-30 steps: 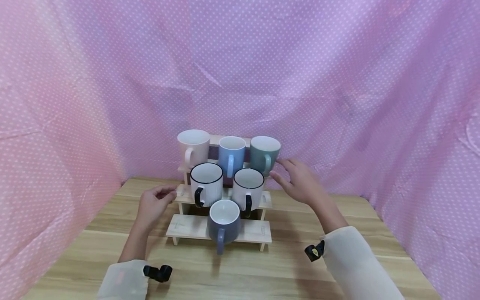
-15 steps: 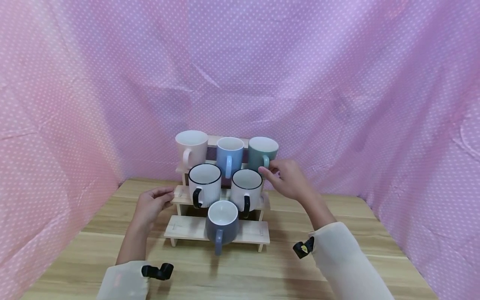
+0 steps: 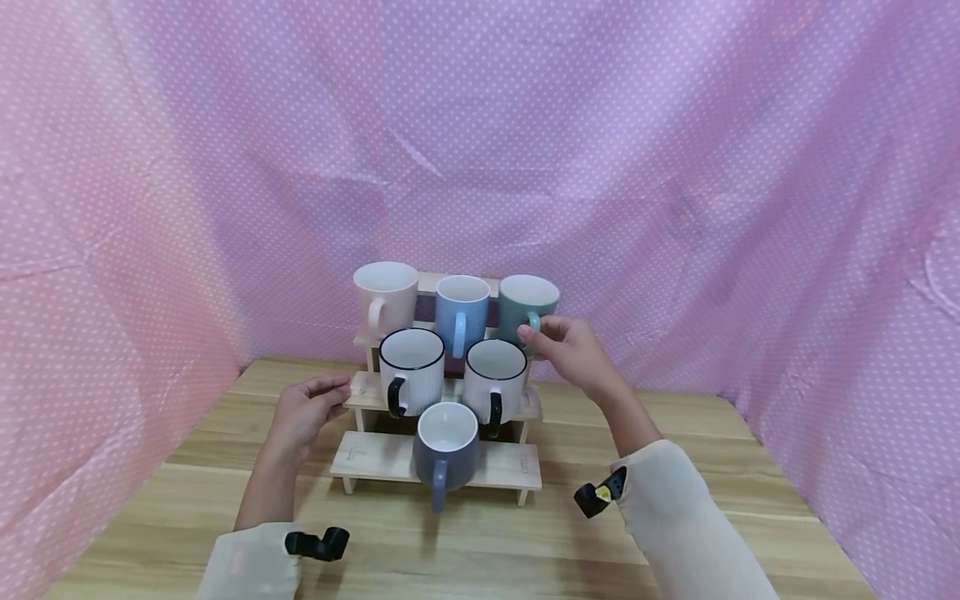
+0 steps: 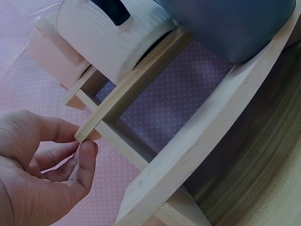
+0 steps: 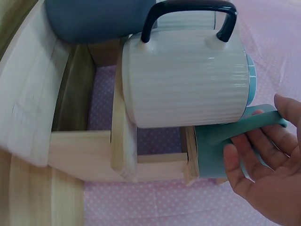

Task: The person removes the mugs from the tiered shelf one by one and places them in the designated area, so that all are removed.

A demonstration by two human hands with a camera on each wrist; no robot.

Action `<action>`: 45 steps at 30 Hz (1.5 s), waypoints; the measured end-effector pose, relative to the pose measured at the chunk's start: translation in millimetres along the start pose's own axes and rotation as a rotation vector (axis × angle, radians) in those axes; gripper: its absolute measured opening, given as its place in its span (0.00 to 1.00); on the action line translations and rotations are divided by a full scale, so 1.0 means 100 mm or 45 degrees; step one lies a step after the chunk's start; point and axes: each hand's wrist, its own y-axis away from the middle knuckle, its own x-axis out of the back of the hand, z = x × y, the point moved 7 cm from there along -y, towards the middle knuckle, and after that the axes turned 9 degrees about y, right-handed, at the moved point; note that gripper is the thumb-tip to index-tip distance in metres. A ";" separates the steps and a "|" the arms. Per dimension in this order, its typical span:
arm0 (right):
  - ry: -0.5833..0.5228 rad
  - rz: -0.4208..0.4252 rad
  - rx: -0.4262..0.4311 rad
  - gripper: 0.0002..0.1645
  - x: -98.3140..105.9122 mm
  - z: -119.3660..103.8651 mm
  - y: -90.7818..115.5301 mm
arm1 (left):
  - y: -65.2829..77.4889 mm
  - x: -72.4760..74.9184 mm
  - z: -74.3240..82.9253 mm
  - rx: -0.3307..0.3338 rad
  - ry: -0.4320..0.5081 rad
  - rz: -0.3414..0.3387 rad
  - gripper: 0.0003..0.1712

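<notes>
A three-tier wooden stand (image 3: 378, 454) bears several mugs. With thumb and fingertips, my left hand (image 3: 302, 410) pinches the left end of its middle shelf, plainly seen in the left wrist view (image 4: 87, 132). At the top right sits a green mug (image 3: 516, 317), and my right hand (image 3: 576, 358) grips it by the handle. In the right wrist view the thumb lies against the green handle (image 5: 247, 126), with several fingers behind it. Beside that mug stand a blue mug (image 3: 450, 312) and a pale pink mug (image 3: 393, 304) on the top shelf.
Two white mugs with black rims, a left one (image 3: 420, 383) and a right one (image 3: 483, 387), stand on the middle shelf. A grey-blue mug (image 3: 457, 467) is on the lowest shelf. The wooden table (image 3: 480, 558) meets a pink dotted cloth (image 3: 480, 167) behind.
My right hand has moved left from beside the green mug to its handle and taken hold of it. The left hand stays at the middle shelf's end.
</notes>
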 end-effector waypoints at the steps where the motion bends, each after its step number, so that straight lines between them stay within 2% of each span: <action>1: -0.058 -0.009 -0.029 0.23 -0.01 0.01 0.00 | 0.00 0.00 0.00 -0.001 0.000 0.000 0.23; 6: -0.275 -0.035 -0.120 0.22 -0.04 0.05 -0.02 | -0.01 0.01 -0.01 0.001 0.002 0.009 0.23; 10: -0.402 -0.051 -0.142 0.24 -0.06 0.07 -0.03 | -0.01 0.02 -0.02 0.008 0.008 0.007 0.23; 19: -0.666 -0.018 -0.194 0.20 -0.05 0.07 -0.05 | -0.01 0.03 -0.02 0.017 0.030 0.013 0.23; 25: -0.704 0.067 -0.232 0.21 0.02 0.12 -0.02 | -0.01 0.03 -0.01 0.014 0.017 0.003 0.24; 35: -0.697 0.190 -0.241 0.21 0.30 0.27 0.07 | 0.01 0.03 -0.01 0.013 -0.008 -0.022 0.24; 45: -0.728 0.223 -0.200 0.21 0.62 0.47 0.26 | 0.01 0.03 0.00 0.002 -0.001 -0.022 0.23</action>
